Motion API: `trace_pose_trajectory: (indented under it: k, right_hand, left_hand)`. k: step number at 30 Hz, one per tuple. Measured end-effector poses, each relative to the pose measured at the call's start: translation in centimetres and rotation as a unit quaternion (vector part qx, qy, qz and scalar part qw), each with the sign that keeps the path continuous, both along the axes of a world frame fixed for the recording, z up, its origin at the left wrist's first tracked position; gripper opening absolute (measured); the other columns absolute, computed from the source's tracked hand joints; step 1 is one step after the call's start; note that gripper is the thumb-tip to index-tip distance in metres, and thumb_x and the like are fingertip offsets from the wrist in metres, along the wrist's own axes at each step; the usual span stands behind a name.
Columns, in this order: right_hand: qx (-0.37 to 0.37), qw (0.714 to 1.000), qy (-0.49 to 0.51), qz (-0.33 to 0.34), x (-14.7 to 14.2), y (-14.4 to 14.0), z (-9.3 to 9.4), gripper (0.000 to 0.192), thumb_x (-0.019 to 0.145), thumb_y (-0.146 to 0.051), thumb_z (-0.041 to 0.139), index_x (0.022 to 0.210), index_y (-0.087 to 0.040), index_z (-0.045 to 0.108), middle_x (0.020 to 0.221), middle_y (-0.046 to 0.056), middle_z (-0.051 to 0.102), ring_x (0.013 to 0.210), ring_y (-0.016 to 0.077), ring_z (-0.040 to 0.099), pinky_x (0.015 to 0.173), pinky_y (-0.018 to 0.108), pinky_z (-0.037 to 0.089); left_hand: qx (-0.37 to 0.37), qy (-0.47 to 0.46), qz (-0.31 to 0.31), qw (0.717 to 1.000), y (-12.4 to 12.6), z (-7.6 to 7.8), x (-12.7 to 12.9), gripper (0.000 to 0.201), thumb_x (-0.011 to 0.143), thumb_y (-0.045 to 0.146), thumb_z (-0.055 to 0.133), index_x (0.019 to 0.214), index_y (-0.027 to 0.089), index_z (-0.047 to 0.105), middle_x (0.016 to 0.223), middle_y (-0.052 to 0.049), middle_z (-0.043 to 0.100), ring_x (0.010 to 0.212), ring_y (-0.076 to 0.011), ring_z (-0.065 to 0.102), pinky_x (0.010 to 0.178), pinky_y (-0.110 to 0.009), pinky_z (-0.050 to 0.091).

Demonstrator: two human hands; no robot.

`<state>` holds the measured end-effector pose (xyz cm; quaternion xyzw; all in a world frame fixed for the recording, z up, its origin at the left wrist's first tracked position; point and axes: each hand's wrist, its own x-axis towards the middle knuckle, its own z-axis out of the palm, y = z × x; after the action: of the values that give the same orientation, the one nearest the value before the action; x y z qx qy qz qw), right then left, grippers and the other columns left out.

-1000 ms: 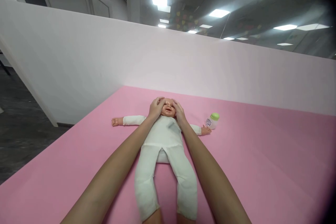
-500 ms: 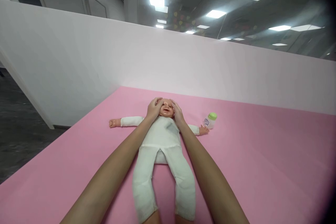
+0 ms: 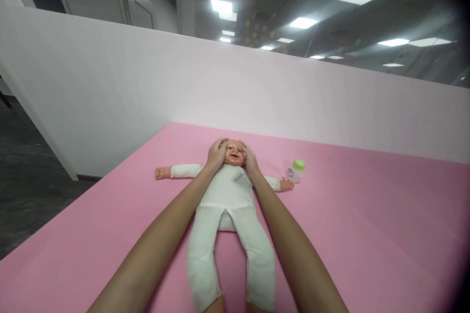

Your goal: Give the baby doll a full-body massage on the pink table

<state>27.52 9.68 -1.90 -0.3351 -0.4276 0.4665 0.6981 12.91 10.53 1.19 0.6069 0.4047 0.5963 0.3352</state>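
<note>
- Baby doll in a white romper is lying face-up on the pink mat, legs nearest the viewer, arms spread.
- Left hand and right hand are cupping the doll's head, one on each side, fingers curved against its temples; the face is showing between them.
- Small green-capped bottle is lying just beyond the doll's outstretched hand.
- White partition wall is standing behind the mat.

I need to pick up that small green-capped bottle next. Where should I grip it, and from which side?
Grip the bottle around its clear body, below the green cap. Probably come from the right: it lies tilted on the pink mat, and the doll has a hand just left of it.
</note>
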Motion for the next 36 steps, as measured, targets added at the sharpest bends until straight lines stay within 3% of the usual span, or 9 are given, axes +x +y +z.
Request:
trace_pose_trajectory:
  k: [8, 19, 25, 32, 36]
  right_hand:
    - [0.01, 1.0, -0.004, 0.009, 0.2, 0.1, -0.3, 0.044, 0.082, -0.045, 0.074, 0.123, -0.028, 0.072, 0.134, 0.001, 0.071, 0.128, 0.0222, 0.064, 0.111, 0.036, 0.051]
    - [-0.006, 1.0, 0.022, 0.002, 0.0, 0.2, -0.1, 0.037, 0.081, -0.038, 0.07, 0.116, -0.027, 0.074, 0.134, 0.0, 0.071, 0.128, 0.0228, 0.063, 0.112, 0.037, 0.051]
    - [0.014, 1.0, -0.007, 0.004, 0.0, 0.0, -0.1, 0.044, 0.081, -0.043, 0.076, 0.122, -0.026, 0.072, 0.134, 0.002, 0.071, 0.129, 0.0234, 0.062, 0.111, 0.036, 0.05]
    - [-0.01, 1.0, 0.003, 0.002, 0.0, -0.1, 0.2, 0.039, 0.081, -0.038, 0.071, 0.118, -0.027, 0.074, 0.134, 0.001, 0.071, 0.127, 0.0236, 0.063, 0.112, 0.038, 0.05]
    - [0.0, 1.0, -0.003, 0.006, 0.0, -0.2, 0.1, 0.043, 0.081, -0.042, 0.073, 0.122, -0.027, 0.072, 0.135, 0.002, 0.07, 0.127, 0.0235, 0.063, 0.111, 0.038, 0.051]
  left_hand:
    - [0.0, 0.007, -0.01, 1.0, -0.4, 0.2, 0.0, 0.03, 0.09, 0.04, 0.066, 0.113, 0.022, 0.072, 0.125, -0.008, 0.073, 0.121, -0.0254, 0.065, 0.106, -0.038, 0.05]
    - [-0.007, -0.011, 0.004, 1.0, 0.4, -0.3, 0.1, 0.024, 0.092, 0.031, 0.058, 0.108, 0.023, 0.074, 0.123, -0.006, 0.074, 0.12, -0.0237, 0.067, 0.106, -0.037, 0.05]
    - [-0.002, -0.009, -0.008, 1.0, 0.0, -0.1, 0.0, 0.027, 0.088, 0.037, 0.067, 0.11, 0.023, 0.073, 0.121, -0.006, 0.075, 0.118, -0.0249, 0.067, 0.104, -0.037, 0.051]
    - [-0.012, -0.022, -0.006, 1.0, 0.6, -0.4, 0.0, 0.024, 0.09, 0.033, 0.061, 0.108, 0.024, 0.075, 0.122, -0.006, 0.075, 0.119, -0.0247, 0.067, 0.105, -0.038, 0.051]
    - [-0.013, -0.022, -0.011, 1.0, 0.2, -0.3, 0.0, 0.026, 0.087, 0.036, 0.067, 0.109, 0.024, 0.074, 0.122, -0.006, 0.075, 0.119, -0.0252, 0.067, 0.105, -0.038, 0.051]
